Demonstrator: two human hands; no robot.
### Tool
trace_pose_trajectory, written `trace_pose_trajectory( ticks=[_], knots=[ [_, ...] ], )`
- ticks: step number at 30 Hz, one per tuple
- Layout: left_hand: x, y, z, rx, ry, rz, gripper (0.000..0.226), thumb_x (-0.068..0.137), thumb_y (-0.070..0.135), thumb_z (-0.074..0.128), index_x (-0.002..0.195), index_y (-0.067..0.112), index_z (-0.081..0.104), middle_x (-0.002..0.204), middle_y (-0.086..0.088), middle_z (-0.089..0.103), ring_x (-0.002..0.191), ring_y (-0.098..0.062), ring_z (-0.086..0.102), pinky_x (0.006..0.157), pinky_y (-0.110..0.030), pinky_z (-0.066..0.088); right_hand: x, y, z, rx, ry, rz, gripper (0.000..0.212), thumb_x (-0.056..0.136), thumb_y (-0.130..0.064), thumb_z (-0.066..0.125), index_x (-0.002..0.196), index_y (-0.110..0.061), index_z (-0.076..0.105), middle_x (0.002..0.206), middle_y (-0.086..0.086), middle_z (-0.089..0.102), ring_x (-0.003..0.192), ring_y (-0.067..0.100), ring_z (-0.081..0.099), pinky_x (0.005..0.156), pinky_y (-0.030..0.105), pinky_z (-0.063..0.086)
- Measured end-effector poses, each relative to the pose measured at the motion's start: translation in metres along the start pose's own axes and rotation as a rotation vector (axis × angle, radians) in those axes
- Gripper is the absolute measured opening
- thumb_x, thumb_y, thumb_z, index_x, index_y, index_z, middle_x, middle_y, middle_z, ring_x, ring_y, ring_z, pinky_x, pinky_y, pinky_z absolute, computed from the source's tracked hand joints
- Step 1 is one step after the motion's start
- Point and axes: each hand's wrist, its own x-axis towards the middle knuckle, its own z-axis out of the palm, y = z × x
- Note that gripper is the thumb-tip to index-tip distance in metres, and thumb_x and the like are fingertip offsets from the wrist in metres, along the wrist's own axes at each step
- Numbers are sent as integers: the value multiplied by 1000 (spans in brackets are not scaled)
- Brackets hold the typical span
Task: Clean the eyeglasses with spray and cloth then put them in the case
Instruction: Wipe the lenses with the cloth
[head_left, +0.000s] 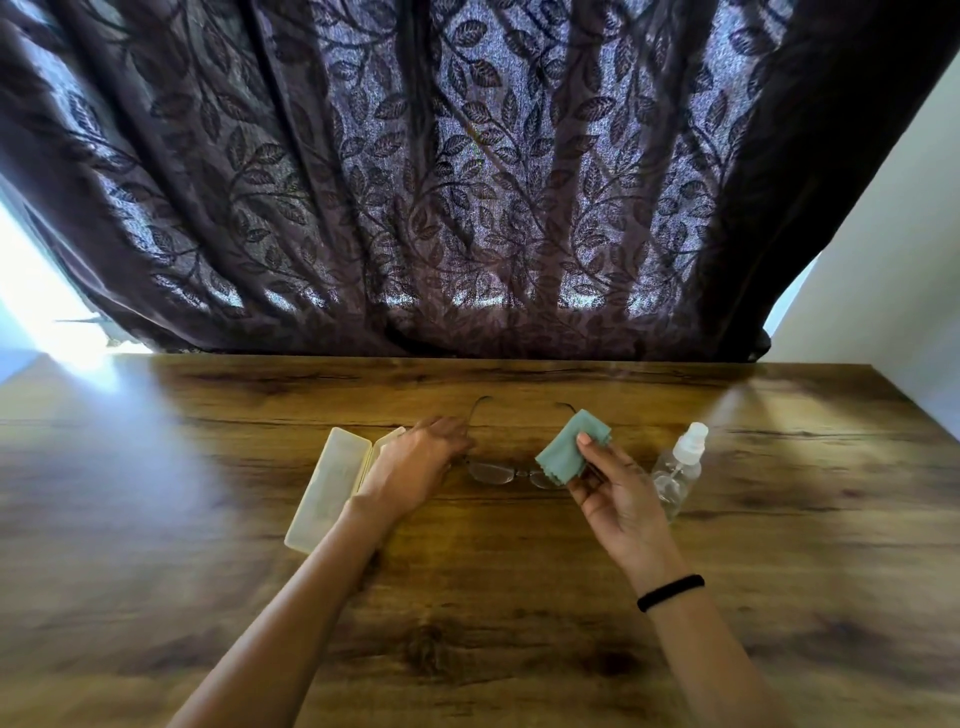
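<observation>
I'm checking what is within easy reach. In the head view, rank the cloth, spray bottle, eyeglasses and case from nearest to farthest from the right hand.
1. The green cloth, pinched in the right hand itself.
2. The eyeglasses, just to its left, and the spray bottle, just to its right: too close to call.
3. The open case, far left, beyond the eyeglasses.

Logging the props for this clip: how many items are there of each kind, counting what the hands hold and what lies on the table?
eyeglasses: 1
cloth: 1
spray bottle: 1
case: 1
Total: 4
</observation>
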Motion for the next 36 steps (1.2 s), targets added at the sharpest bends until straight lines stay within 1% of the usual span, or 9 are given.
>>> trace_pose_trajectory(
  ticks=[5,10,16,19,21,27,31,34,36],
  knots=[
    [7,3,1,156,18,168,33,94,21,50,126,28,55,144,3,43,135,-16,31,110,-31,23,-2,-1,1,7,9,7,30,65,-7,66,95,-8,63,94,10,67,91,21,64,69,31,59],
    [8,2,6,208,34,264,33,96,19,47,127,25,55,140,4,48,133,-13,35,111,-28,20,-3,-2,1,6,36,10,29,65,-6,66,93,-9,62,93,9,66,90,21,62,62,27,59],
    [6,2,0,259,60,321,30,83,11,66,113,17,67,119,-3,65,115,-19,58,104,-34,37,-4,-1,-1,5,39,17,31,64,-7,66,95,-8,62,96,10,65,93,22,62,66,29,59],
    [3,3,-3,239,140,343,36,67,13,81,102,15,72,105,-3,71,99,-19,67,88,-33,51,-5,-1,0,4,39,20,32,64,-7,66,96,-8,62,97,11,66,94,23,62,66,29,59],
    [2,4,-4,205,210,343,39,62,14,85,98,14,73,102,-4,72,95,-19,68,79,-32,55,-6,-2,0,0,39,20,33,65,-7,66,97,-8,62,98,11,65,94,23,62,68,30,58],
    [2,4,-10,83,350,286,37,66,4,81,102,7,71,102,-9,71,93,-23,69,63,-36,60,-10,-3,3,-4,32,13,31,65,-7,65,95,-8,62,95,11,66,92,22,62,69,32,58],
    [7,8,-17,-14,484,251,25,72,4,74,97,5,71,96,-10,73,85,-24,71,61,-36,59,-12,-4,5,-24,24,-22,25,66,-7,64,91,-9,63,93,9,68,90,20,63,68,31,58],
    [12,12,-21,-90,568,170,17,77,8,65,93,7,73,92,-8,73,79,-22,71,57,-36,58,-15,-5,8,-89,-20,-115,16,67,-13,65,83,-13,69,88,5,71,85,16,67,72,30,57],
    [15,16,-25,-142,627,111,14,79,10,65,90,9,73,91,-4,74,78,-20,71,58,-32,58,-18,-6,13,-219,-45,-235,11,68,-18,66,78,-18,72,83,-1,73,82,14,67,74,32,55]
  ],
)
